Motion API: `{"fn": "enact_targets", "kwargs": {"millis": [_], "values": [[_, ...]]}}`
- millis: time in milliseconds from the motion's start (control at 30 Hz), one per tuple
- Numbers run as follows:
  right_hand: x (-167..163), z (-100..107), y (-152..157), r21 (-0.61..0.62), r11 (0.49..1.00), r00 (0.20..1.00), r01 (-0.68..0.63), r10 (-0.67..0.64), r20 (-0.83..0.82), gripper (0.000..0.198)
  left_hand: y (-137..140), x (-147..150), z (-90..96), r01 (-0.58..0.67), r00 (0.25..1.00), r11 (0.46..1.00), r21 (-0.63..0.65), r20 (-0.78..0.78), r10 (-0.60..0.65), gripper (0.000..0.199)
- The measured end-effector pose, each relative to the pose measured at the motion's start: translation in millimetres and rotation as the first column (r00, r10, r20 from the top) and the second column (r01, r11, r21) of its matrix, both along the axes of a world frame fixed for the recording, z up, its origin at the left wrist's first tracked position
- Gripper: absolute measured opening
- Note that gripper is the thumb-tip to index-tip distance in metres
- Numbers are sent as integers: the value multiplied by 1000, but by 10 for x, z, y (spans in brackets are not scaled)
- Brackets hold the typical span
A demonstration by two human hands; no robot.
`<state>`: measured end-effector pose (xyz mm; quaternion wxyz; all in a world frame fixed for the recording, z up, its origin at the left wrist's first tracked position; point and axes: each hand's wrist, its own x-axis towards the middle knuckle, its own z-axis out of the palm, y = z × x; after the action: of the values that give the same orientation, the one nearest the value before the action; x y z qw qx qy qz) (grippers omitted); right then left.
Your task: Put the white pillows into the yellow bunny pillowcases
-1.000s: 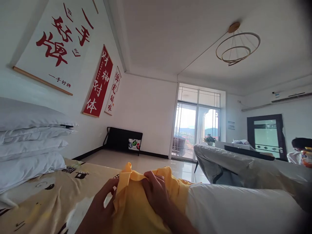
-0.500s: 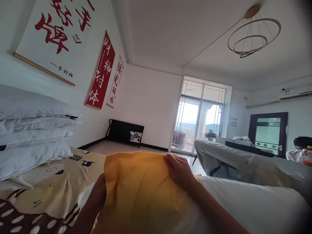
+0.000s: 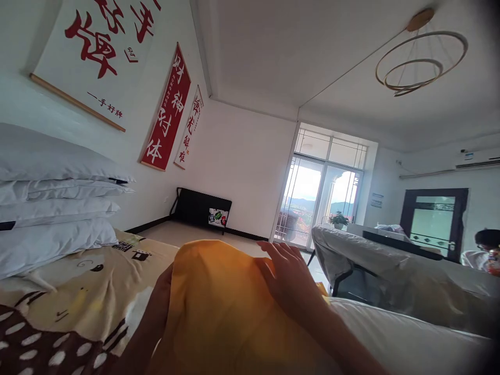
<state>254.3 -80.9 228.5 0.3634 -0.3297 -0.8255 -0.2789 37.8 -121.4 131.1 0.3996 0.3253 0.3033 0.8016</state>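
Observation:
A piece of yellow cloth (image 3: 222, 307) is raised in front of me, its upper edge rounded and its lower part running out of view. My left hand (image 3: 166, 286) grips its left edge, with the fingers hidden behind the fabric. At the upper right corner, my right hand (image 3: 285, 271) holds the cloth, thumb on the near side and fingers reaching over the edge. To the right of my right forearm lies a white pillow (image 3: 394, 325), partly hidden by the arm.
White pillows (image 3: 58, 198) are stacked at the left on a patterned blanket (image 3: 94, 281). A black folded frame (image 3: 199, 208) leans by the far wall. Plastic sheeting covers a table (image 3: 390, 265) at right. Behind it, a person's head (image 3: 488, 237) shows at the right edge.
The cloth's top has become more rounded, dipping towards the right. My right hand's fingers have lifted and straightened somewhat at the corner. The view has shifted slightly.

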Motion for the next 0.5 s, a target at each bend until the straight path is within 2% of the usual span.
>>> {"fn": "enact_targets", "kwargs": {"millis": [67,133,167,233,333,400,500], "values": [[-282,-6,-141,-34,997,996,-74,72,-57,32,-27,-45,-18,-55,989,998,12,-137,56,17],[-541,-62,-216,-90,985,989,-148,146,-27,25,-61,-97,-21,-111,958,992,61,-258,123,16],[-637,-102,-227,-114,977,983,-181,185,20,22,-78,-120,-18,-112,951,990,86,-280,132,17],[-729,-179,-210,-140,968,969,-209,224,107,19,-103,-150,-12,-43,965,993,110,-253,70,20],[-616,-230,-146,-142,982,983,-124,142,117,17,-99,-149,-17,75,987,989,127,-148,-56,28],[-452,-221,-116,-189,979,992,-70,88,86,23,-76,-125,-26,60,993,981,183,-110,-40,31],[-246,-201,-89,-292,948,986,-128,152,61,34,-42,-81,-26,32,993,961,273,-122,1,35]]}}
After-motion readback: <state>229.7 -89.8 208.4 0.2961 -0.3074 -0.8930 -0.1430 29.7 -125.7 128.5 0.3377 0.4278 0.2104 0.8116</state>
